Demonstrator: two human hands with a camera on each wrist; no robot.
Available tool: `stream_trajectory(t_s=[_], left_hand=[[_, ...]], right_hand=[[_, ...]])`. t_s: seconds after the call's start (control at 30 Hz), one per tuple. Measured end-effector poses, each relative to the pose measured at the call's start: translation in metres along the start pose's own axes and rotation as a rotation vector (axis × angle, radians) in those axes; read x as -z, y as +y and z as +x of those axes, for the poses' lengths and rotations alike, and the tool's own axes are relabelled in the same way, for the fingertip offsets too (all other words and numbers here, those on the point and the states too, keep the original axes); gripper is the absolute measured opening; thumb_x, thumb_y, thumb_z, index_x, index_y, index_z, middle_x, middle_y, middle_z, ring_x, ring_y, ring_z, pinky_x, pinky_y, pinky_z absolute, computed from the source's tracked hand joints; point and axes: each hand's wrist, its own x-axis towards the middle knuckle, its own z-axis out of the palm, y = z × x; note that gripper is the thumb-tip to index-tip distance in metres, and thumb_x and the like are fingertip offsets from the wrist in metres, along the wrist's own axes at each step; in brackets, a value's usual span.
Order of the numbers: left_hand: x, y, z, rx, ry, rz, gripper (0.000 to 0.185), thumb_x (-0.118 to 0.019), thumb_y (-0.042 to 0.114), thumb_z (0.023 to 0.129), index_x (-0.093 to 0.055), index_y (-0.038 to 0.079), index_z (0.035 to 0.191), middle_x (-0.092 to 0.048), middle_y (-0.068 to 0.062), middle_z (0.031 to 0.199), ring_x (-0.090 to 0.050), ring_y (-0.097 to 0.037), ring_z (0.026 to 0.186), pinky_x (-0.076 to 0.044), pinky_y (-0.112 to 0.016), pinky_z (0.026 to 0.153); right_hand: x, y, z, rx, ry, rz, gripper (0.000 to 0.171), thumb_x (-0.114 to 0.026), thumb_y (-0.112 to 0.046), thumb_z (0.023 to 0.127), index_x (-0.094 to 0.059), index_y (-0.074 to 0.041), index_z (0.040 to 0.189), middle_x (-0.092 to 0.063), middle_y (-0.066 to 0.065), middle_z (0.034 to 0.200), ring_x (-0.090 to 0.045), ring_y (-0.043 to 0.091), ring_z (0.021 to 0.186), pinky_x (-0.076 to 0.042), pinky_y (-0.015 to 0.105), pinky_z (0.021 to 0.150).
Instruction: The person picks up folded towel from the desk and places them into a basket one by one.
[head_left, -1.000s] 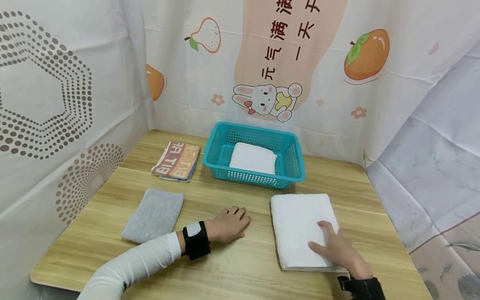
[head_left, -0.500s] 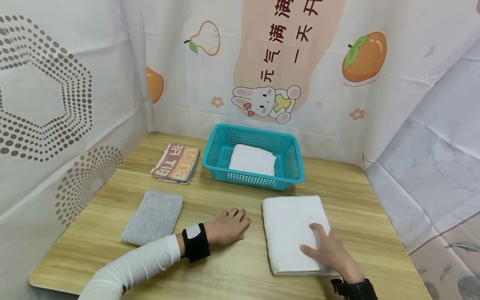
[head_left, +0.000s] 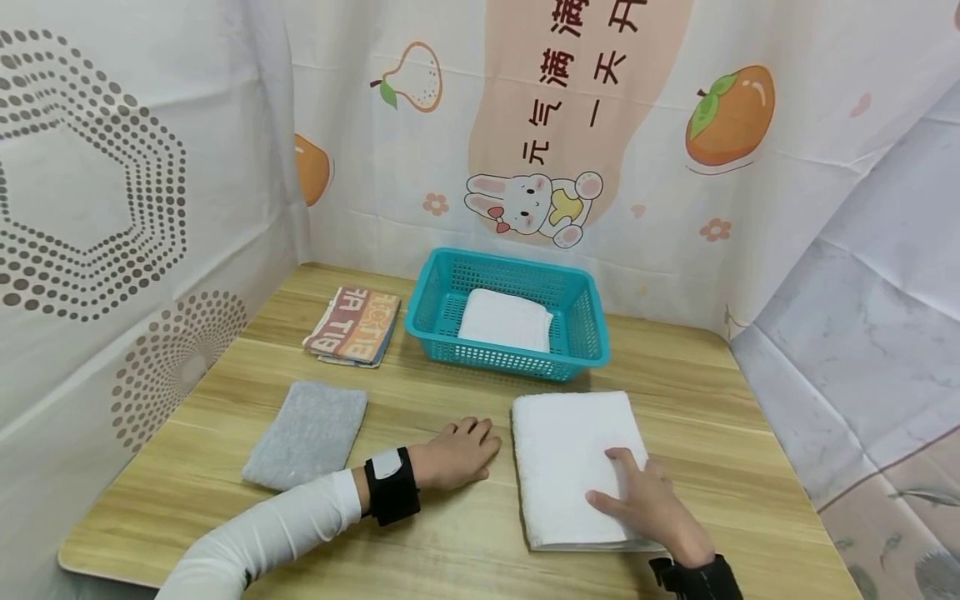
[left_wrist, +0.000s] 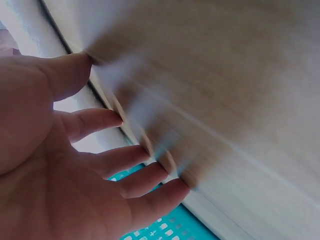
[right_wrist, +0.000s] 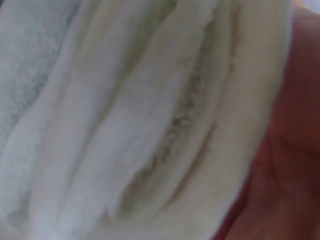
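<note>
Your right hand reaches in from the near edge and lies flat on the near right corner of the white towel, fingers straight, pressing, not gripping. The towel sits folded on the table, just in front of the basket. Your left hand rests palm down on the wood just left of the towel, fingers relaxed, holding nothing. Your right wrist view alone shows the towel's stacked folded edges; your left wrist view shows spread fingers and a blurred tabletop
</note>
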Motion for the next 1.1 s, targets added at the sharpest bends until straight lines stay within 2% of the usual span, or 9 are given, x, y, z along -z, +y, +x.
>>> stream_trajectory(t_s=[0.33,0.53,0.67,0.93,1.1], left_hand=[[-0.001,0.001,-0.002,-0.024,0.025,0.043,0.048,-0.052,0.037,0.104,-0.046,0.012,0.145,-0.039,-0.020,0.151,-0.041,-0.036,0.138,-0.043,-0.045,0.105],[-0.001,0.001,-0.003,-0.032,0.036,0.051,0.045,-0.052,0.037,0.104,-0.049,0.011,0.141,-0.040,-0.021,0.150,-0.043,-0.037,0.136,-0.045,-0.045,0.104],[-0.002,0.000,-0.003,-0.037,0.042,0.053,0.044,-0.052,0.036,0.104,-0.050,0.011,0.140,-0.040,-0.021,0.150,-0.043,-0.037,0.136,-0.045,-0.045,0.104],[-0.004,-0.003,-0.002,-0.042,0.038,0.020,0.045,-0.050,0.036,0.105,-0.048,0.009,0.141,-0.037,-0.022,0.152,-0.040,-0.038,0.138,-0.042,-0.046,0.107],[-0.004,-0.007,-0.003,-0.056,0.020,-0.041,0.049,-0.050,0.035,0.105,-0.046,0.005,0.144,-0.036,-0.022,0.153,-0.037,-0.039,0.140,-0.039,-0.046,0.110]], right_hand=[[-0.004,-0.010,0.002,-0.001,-0.009,-0.008,0.085,-0.076,-0.057,0.080,-0.046,-0.009,0.142,-0.045,0.041,0.121,-0.052,0.041,0.095,-0.049,0.053,0.075],[-0.007,-0.014,0.003,0.018,-0.003,0.010,0.083,-0.078,-0.055,0.079,-0.049,-0.007,0.140,-0.044,0.041,0.118,-0.053,0.031,0.081,-0.049,0.045,0.069],[-0.007,-0.017,0.003,0.028,0.004,0.010,0.083,-0.078,-0.054,0.079,-0.049,-0.006,0.140,-0.042,0.043,0.119,-0.054,0.031,0.078,-0.050,0.046,0.068],[-0.006,-0.017,0.003,0.045,0.002,0.006,0.081,-0.077,-0.053,0.080,-0.051,-0.005,0.139,-0.041,0.045,0.122,-0.056,0.032,0.081,-0.051,0.048,0.071],[-0.004,-0.017,0.003,0.069,-0.011,0.015,0.069,-0.071,-0.048,0.089,-0.052,-0.006,0.140,-0.041,0.047,0.127,-0.059,0.032,0.087,-0.052,0.052,0.076]])
